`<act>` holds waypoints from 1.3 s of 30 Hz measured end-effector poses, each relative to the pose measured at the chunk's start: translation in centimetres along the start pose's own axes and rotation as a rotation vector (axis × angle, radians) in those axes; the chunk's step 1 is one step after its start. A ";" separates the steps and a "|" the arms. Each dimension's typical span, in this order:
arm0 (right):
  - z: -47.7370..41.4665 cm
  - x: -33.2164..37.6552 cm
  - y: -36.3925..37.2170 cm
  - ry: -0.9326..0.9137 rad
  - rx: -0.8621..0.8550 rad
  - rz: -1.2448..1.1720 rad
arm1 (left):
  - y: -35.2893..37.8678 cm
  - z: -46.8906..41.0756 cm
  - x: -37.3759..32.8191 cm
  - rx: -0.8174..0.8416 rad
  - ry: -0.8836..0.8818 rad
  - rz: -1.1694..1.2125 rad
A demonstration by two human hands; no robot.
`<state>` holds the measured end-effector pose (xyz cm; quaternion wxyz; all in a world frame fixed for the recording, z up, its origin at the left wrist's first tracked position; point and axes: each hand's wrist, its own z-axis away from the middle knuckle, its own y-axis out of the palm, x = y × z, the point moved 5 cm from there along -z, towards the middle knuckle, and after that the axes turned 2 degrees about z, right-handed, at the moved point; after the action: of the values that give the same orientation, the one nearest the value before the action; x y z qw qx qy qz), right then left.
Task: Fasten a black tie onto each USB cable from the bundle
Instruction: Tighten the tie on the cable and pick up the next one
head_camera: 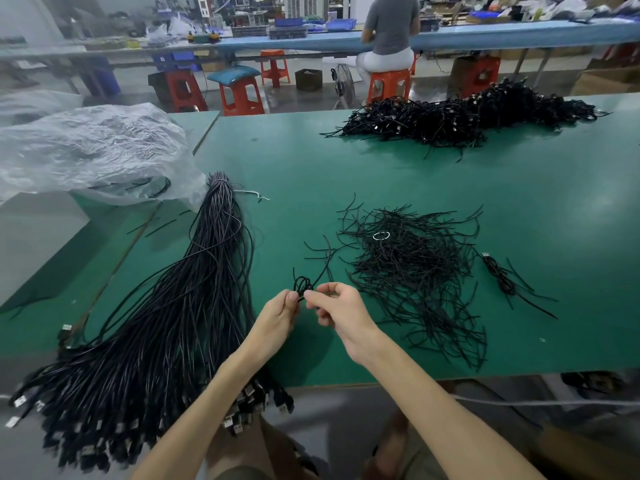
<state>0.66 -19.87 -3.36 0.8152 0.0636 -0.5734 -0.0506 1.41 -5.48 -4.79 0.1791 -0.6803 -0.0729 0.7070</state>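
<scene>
Factory assembly floor. Long green worktop (415,174) carries bulk cable heaps (460,116). Behind: orange stools (240,95), blue parts bins (341,24), seated worker (389,32) at second bench (485,36).

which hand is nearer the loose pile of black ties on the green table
Right. The right hand is just left of the loose pile of black ties, almost at its edge; the left hand sits farther left, toward the long bundle of black USB cables.

I am seeing both forearms running bare up from the lower middle of the frame, with no sleeves, watch or rings showing on the left hand (277,315) or right hand (341,311). At the bottom edge I am wearing brownish trousers (249,448).
</scene>
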 end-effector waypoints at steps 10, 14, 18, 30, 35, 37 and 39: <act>0.0 -1.1 -0.3 0.147 0.193 -0.102 | 0.3 0.6 -0.5 0.061 -0.053 0.117; 0.2 -0.9 -0.6 0.088 0.250 -0.063 | 0.2 0.7 -0.5 0.096 -0.105 0.233; 0.6 0.3 -0.5 -0.041 0.423 -0.081 | 0.3 1.0 -0.9 0.300 -0.190 0.378; 0.8 0.0 -0.9 -0.193 0.319 0.262 | 0.0 1.9 -1.4 0.427 -0.235 0.382; 1.2 0.5 -1.4 -0.368 0.165 0.557 | 0.0 1.7 -1.4 0.326 -0.291 0.385; 1.5 0.8 -1.4 -0.432 0.128 0.618 | 0.1 1.6 -1.5 0.293 -0.299 0.388; 1.9 1.1 -1.3 -0.456 0.135 0.632 | 0.3 1.5 -1.6 0.274 -0.312 0.393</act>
<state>-0.77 -21.38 -1.95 0.6362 -0.0755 -0.7332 0.2279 -0.12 -6.06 -3.31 0.1158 -0.5337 0.1298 0.8276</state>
